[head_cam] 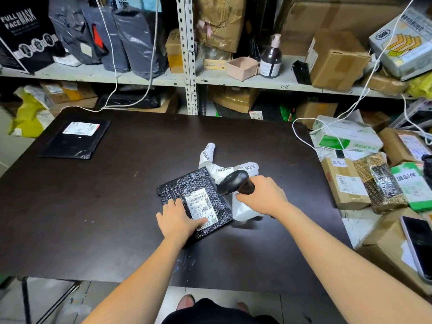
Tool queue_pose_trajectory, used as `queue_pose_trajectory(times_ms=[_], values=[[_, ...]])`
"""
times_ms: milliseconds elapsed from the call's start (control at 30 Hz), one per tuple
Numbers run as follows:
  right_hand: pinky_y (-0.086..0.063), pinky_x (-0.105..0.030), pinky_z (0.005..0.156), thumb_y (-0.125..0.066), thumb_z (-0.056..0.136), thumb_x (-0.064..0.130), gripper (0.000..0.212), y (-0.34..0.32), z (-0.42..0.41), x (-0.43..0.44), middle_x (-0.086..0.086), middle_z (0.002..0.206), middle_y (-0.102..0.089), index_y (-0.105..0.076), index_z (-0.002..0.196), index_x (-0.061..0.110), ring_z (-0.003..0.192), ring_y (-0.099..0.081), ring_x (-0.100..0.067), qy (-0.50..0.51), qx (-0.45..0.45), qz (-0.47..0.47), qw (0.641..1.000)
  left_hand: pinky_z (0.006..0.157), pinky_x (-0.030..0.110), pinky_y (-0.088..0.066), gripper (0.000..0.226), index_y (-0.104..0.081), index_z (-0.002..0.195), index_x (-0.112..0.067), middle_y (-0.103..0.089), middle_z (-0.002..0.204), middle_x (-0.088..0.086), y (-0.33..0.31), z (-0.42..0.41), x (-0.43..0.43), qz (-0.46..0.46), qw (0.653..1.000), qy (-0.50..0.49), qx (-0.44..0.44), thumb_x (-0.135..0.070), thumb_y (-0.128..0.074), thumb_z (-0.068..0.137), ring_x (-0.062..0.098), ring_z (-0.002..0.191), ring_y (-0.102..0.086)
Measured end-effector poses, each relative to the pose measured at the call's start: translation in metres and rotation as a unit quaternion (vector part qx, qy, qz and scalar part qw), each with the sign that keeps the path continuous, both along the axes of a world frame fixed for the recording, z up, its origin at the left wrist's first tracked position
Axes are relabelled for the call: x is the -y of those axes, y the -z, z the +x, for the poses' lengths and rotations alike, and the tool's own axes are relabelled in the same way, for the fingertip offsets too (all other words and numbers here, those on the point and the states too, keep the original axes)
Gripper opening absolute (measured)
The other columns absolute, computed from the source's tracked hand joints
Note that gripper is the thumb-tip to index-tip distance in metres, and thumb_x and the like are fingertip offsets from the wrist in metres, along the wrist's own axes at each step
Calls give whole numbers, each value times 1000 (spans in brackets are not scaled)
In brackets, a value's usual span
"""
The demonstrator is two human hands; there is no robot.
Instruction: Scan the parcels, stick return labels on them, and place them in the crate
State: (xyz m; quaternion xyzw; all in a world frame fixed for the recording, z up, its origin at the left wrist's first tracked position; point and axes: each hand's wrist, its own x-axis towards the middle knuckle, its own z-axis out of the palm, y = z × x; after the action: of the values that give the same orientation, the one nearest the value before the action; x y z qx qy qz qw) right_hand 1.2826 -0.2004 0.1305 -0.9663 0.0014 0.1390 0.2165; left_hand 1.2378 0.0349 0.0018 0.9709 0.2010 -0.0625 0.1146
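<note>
Black bubble mailer (195, 202) lies flat mid-surface (93, 206), shipping label (203, 208) face up. Left hand (177, 220) is spread flat, palm down on the mailer's near-left corner, thumb over the label's lower edge: nothing grasped, just pinning it so it doesn't slide or curl during the scan. Right hand (264, 194) is clenched around the scanner (235, 182) handle, head aimed left and down at the label. Label sits just beside the scanner head, left of that grip. Return-label rolls (218, 166) lie touching the mailer's far edge, in reach for sticking. Second mailer (74, 140) waits far left. Crate not identifiable.
</note>
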Motion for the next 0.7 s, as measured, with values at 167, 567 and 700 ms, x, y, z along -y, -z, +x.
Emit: queue_pose_trajectory(times_ms=[167,567,700], values=[[-42,-28,60,-66,78,47,24,-1,-2,-8,5,79,-64,-58,77,24,79,-65,-24,48,2,12,999,96,41,-41,103,-54,120,-19,-55,125,2,3,4,13,-1,999,-40,19,-94,-64,51,24,121,-51],[-41,-37,71,-54,95,34,18,35,12,38,-5,102,-65,-52,100,17,93,-58,-29,175,19,129,976,97,41,-38,99,-52,123,-24,-49,128,-2,3,7,-5,-17,1000,-3,6,-89,-70,51,22,125,-45],[-44,-42,88,-59,96,22,32,70,16,66,-18,125,-58,-50,122,6,115,-53,-38,213,20,121,969,99,42,-35,97,-51,134,-30,-47,132,-4,-2,10,-16,-26,999,17,-8,-81,-76,55,21,128,-43]])
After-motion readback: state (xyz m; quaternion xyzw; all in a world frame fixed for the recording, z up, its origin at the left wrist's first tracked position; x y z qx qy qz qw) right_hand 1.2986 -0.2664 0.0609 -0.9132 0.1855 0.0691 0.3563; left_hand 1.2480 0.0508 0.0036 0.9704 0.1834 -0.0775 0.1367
